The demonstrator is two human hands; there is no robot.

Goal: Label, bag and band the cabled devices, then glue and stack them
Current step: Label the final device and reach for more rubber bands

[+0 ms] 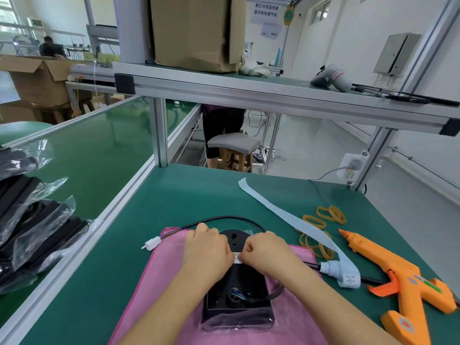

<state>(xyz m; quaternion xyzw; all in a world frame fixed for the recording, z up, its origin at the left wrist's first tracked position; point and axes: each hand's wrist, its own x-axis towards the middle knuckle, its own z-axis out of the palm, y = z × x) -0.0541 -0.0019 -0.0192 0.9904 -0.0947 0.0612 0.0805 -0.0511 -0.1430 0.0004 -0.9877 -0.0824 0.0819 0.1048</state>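
Note:
A black cabled device (239, 302) lies on a pink cloth (154, 282) near the front of the green table. Its black cable (224, 218) loops behind my hands and ends in a white connector (152, 243). A small white label (237, 257) sits on the device's top, between my two hands. My left hand (207, 250) and my right hand (263, 252) both have their fingers curled and pinch the label from either side. A long strip of pale label backing (293, 220) runs from the table's middle to a label roll (348, 278) at the right.
An orange glue gun (398, 275) lies at the right, nozzle pointing away. Several tan rubber bands (321, 227) lie beyond it. Bagged black devices (32, 235) are stacked at the left, past an aluminium rail (99, 227). A shelf (273, 95) spans overhead.

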